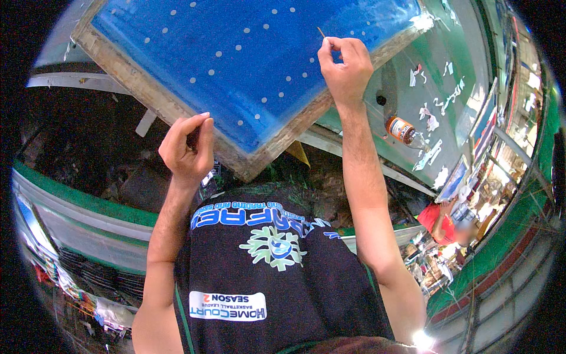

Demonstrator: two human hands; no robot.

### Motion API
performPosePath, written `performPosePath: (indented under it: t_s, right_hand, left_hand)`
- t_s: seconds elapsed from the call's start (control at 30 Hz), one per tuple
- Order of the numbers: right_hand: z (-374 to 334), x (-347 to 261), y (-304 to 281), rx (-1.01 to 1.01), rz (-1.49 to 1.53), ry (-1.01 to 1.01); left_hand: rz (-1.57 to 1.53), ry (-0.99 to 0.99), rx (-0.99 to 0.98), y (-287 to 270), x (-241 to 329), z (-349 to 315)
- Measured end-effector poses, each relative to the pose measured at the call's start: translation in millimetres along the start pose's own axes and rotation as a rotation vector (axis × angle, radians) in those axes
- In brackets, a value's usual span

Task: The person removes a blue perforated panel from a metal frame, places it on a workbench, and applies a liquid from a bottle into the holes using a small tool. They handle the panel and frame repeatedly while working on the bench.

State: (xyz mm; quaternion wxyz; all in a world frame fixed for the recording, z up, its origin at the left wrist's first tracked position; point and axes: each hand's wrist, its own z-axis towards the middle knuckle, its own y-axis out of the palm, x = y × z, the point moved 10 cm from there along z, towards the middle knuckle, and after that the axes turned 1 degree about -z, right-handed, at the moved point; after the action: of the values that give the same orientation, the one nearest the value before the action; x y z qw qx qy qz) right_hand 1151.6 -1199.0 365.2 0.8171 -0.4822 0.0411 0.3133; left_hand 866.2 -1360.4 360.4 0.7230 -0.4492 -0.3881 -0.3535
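Observation:
A blue screen (247,65) with several small pale round dots is set in a worn wooden frame (127,71), which is tilted with one corner toward my body. My right hand (348,65) is over its right side, thumb and forefinger pinched on a thin brownish stick (321,33) that points up and to the left. At the near left edge of the frame is my left hand (187,147), with its fingertips pressed together. Whatever those left fingertips hold, if anything, is too small or hidden to make out.
To the right, a bottle with amber contents (402,130) lies on a green surface (407,94) among white scraps (431,118). A person in a red top (439,223) is farther right. Dark space lies below the frame on the left.

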Motion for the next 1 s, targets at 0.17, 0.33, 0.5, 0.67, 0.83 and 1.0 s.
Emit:
performPosePath:
  t_s: [0.17,0.33,0.5,0.67,0.83,1.0]
  right_hand:
    - [1,0,-1,-0.032,-0.026,-0.009]
    - [1,-2,-3,-0.035,-0.012,-0.021]
    - [0,-3,0,-0.055,-0.001,-0.002]
    - [-1,-4,0,-0.075,-0.011,0.039]
    - [0,-5,0,-0.078,-0.003,0.052]
    - [1,-3,-2,-0.075,-0.015,0.062]
  left_hand:
    - [0.030,0.080,0.020,-1,9,7]
    - [0.039,0.137,-0.067,6,24,14]
    - [-0.030,0.195,-0.080,19,31,25]
    - [-0.009,0.202,-0.090,22,33,30]
    - [0.004,0.171,-0.114,21,31,32]
    - [-0.005,0.154,-0.101,21,30,32]
